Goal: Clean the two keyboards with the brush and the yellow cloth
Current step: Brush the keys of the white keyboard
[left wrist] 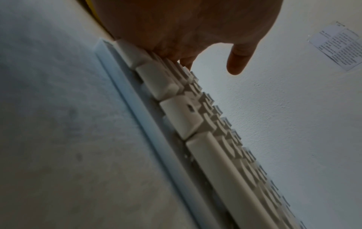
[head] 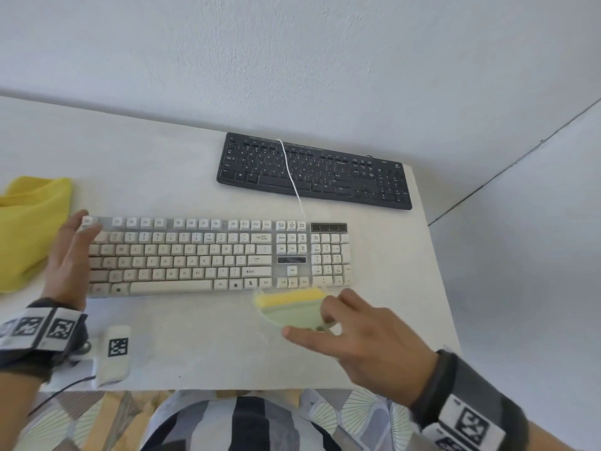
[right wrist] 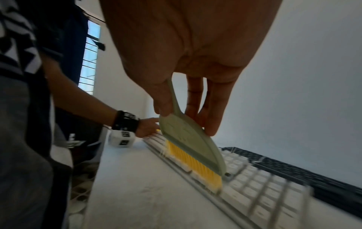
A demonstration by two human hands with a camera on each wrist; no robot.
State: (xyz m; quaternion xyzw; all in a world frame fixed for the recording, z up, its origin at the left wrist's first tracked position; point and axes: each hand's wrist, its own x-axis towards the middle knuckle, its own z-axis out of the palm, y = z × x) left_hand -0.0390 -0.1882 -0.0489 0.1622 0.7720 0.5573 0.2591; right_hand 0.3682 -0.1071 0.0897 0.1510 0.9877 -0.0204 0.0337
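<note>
The right grip pinches the brush by its handle, bristles at the white keyboard's near edge just ahead. The left grip, fingers spread, steadies its far-left end. Best to sweep lightly along the key rows.

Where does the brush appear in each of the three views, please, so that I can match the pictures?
Head: the brush is lower centre-right, at the white keyboard's near edge, held by the right hand.
Left wrist: the brush is not in it; only the left hand on the white keyboard.
Right wrist: centre, yellow bristles down on the white keyboard's near edge.
Shared landmark: the white keyboard.
</note>
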